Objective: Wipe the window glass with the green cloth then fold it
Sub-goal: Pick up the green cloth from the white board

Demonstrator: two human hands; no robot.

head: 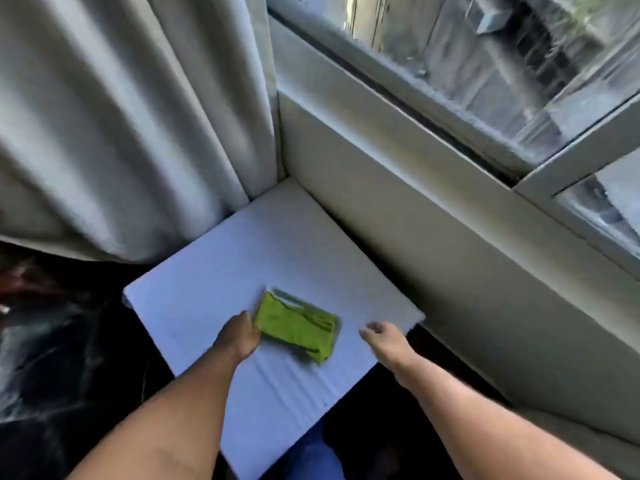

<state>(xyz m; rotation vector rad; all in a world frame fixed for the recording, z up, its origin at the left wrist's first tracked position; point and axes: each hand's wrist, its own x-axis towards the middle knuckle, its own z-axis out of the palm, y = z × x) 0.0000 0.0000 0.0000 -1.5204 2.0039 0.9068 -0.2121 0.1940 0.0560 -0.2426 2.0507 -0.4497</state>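
Head view: green cloth (298, 325) lies folded, compact, rectangular.

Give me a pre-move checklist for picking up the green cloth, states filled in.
1. Green cloth within reach, lying on the white board: ok.
2. Left hand touching the cloth's left edge: ok. Actual grip: cannot tell, fingers hidden.
3. Right hand empty, apart from the cloth, over the board's right edge: ok.
4. Cloth state: already bunched or folded into a compact block; neat fold: cannot tell.
5. Path to the window glass free of objects: ok; curtain hangs to the left, clear of it.
6. Glass wiped clean: cannot tell, view is blurred.
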